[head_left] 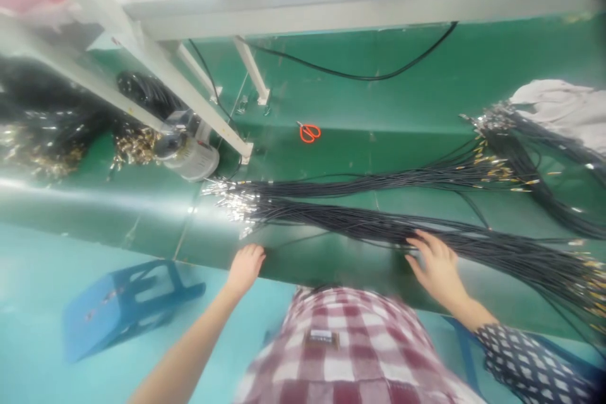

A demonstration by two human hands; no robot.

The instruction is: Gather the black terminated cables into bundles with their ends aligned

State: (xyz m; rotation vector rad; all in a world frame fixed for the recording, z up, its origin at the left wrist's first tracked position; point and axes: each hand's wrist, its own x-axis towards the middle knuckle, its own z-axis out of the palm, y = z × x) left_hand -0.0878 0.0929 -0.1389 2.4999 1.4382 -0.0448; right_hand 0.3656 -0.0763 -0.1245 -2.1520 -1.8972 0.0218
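Right hand [436, 268] spread against the cables [341, 218], whose right ends [591, 281] run out of view; left hand [246, 267] half-curled, grip unclear

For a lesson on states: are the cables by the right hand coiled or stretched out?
Stretched out: the cables run lengthwise along the table, silver ends at picture left, yellow ends at picture right.

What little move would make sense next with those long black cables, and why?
Perhaps guide the single thin black strand back with the bare left hand; it strays from the nearer thick black cable bundle toward that hand, while the bare right hand is at the bundle's near edge.
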